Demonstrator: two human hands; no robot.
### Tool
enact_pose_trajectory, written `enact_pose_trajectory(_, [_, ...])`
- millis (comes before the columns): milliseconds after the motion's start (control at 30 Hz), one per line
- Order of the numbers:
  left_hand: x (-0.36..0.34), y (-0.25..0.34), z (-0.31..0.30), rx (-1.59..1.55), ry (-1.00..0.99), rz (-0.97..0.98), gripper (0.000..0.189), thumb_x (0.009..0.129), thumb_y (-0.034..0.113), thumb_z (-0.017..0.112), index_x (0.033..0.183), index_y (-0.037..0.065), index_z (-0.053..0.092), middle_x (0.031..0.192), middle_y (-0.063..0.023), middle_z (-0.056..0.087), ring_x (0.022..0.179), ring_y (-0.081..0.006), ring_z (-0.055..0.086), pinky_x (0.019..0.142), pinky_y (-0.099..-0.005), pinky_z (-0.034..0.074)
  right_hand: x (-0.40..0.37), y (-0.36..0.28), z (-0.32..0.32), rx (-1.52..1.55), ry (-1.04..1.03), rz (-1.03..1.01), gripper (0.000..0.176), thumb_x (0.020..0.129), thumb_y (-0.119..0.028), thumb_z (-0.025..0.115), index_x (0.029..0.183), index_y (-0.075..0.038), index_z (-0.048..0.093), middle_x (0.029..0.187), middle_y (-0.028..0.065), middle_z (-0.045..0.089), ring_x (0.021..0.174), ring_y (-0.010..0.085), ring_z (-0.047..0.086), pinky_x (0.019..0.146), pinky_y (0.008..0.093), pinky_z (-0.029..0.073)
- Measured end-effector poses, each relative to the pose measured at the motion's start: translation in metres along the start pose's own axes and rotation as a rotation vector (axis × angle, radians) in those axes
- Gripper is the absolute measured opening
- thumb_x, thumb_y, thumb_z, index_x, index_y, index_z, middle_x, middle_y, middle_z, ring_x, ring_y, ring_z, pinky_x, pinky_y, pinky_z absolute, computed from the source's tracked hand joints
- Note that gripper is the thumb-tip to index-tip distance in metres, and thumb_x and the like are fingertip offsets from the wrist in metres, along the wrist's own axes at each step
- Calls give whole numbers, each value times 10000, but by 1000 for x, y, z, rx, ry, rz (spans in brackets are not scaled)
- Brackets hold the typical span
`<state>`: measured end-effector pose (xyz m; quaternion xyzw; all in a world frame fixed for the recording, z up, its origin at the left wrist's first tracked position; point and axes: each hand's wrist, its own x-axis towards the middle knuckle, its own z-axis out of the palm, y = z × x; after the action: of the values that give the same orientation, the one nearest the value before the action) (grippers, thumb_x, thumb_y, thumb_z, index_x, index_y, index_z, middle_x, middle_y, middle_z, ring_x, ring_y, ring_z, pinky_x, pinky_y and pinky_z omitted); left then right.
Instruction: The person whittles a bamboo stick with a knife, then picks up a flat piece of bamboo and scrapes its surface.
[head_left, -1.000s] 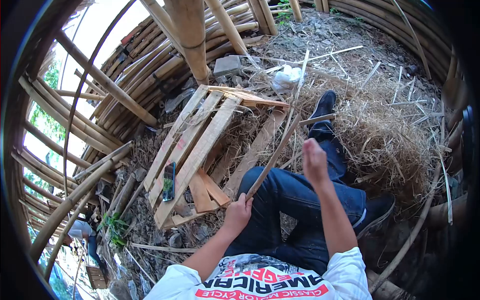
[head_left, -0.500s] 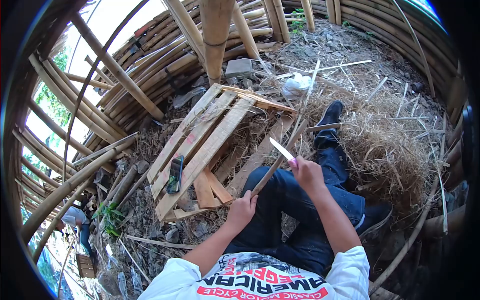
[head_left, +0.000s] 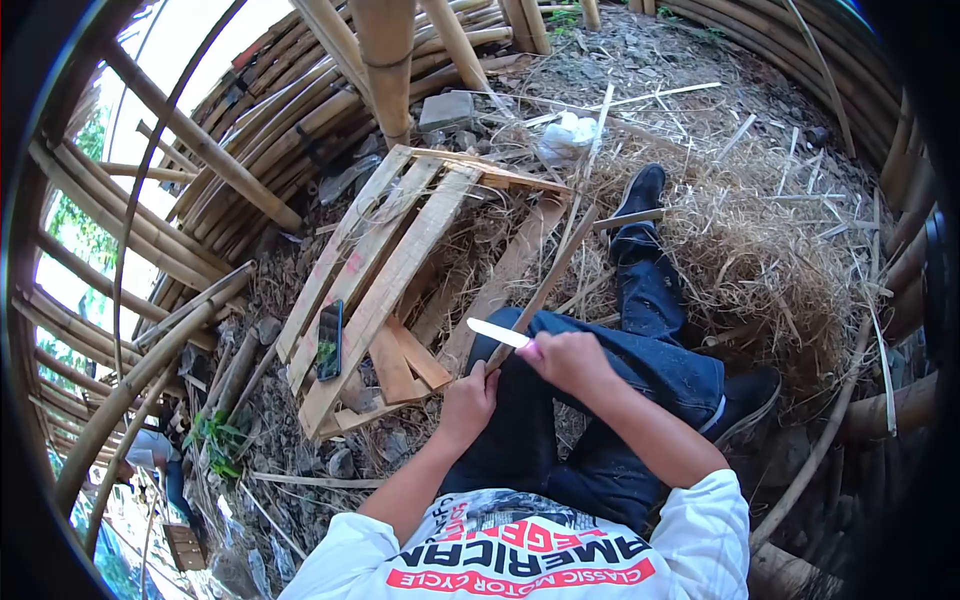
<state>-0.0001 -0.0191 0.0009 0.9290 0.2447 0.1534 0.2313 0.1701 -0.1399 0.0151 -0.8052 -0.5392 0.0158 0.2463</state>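
Note:
A long thin bamboo strip (head_left: 560, 262) slants up and away from my lap, across my raised knee. Its near end is held by my left hand (head_left: 470, 402), fingers closed around it. My right hand (head_left: 570, 362) grips the pink handle of a knife (head_left: 498, 333). The pale blade points left and lies across the strip, just beyond my left hand. Left of my knee, a slatted wooden pallet (head_left: 400, 270) rests tilted on the ground, with a dark phone (head_left: 329, 340) on its slats.
Fibrous shavings (head_left: 750, 260) heap up beyond my legs at the right. A bamboo post (head_left: 388, 70) rises behind the pallet, near a grey block (head_left: 447, 110) and a white plastic bag (head_left: 568, 137). Stacked bamboo poles line the back. Another person (head_left: 150, 450) is at the far left.
The knife in my right hand has moved left and down along the strip, nearer my left hand. The whole view has shifted slightly, with the pallet and post now further left.

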Motion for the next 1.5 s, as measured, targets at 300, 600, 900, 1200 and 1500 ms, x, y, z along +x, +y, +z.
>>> enact_pose_trajectory(300, [4, 5, -3, 59, -32, -25, 255, 972, 228, 507, 841, 9, 515, 600, -249, 575, 590, -440, 601, 503, -521, 460, 24, 32, -8, -21, 109, 184, 470, 949, -445, 500, 715, -56, 621, 598, 165, 631, 544, 326, 650, 529, 433, 533])
enact_pose_trajectory(600, [4, 5, -5, 97, -51, -68, 267, 976, 252, 503, 854, 14, 510, 607, -245, 582, 597, -433, 606, 507, -521, 463, 31, 33, -1, 6, 67, 149, 501, 942, -495, 488, 731, -67, 639, 609, 155, 640, 594, 326, 669, 550, 445, 531])
enact_pose_trajectory(900, [4, -1, 5, 47, -54, -66, 248, 970, 239, 517, 878, 9, 515, 598, -252, 568, 599, -454, 590, 510, -533, 452, 29, 25, 7, 43, 120, 223, 485, 928, -485, 514, 729, -61, 639, 597, 164, 632, 573, 337, 660, 556, 450, 534])
enact_pose_trajectory(1200, [8, -1, -2, -17, -57, -97, 269, 968, 250, 529, 833, 18, 520, 599, -265, 554, 624, -464, 587, 501, -533, 431, 30, 34, 23, 56, 132, 120, 448, 918, -477, 539, 716, -84, 613, 592, 137, 624, 584, 326, 657, 536, 454, 512])
enact_pose_trajectory(1500, [8, 0, 3, -21, -74, -92, 266, 972, 249, 519, 858, 8, 526, 606, -270, 559, 625, -468, 588, 505, -541, 428, 32, 48, 9, 70, 184, 275, 478, 939, -470, 510, 725, -62, 638, 604, 173, 631, 591, 354, 662, 551, 454, 533])
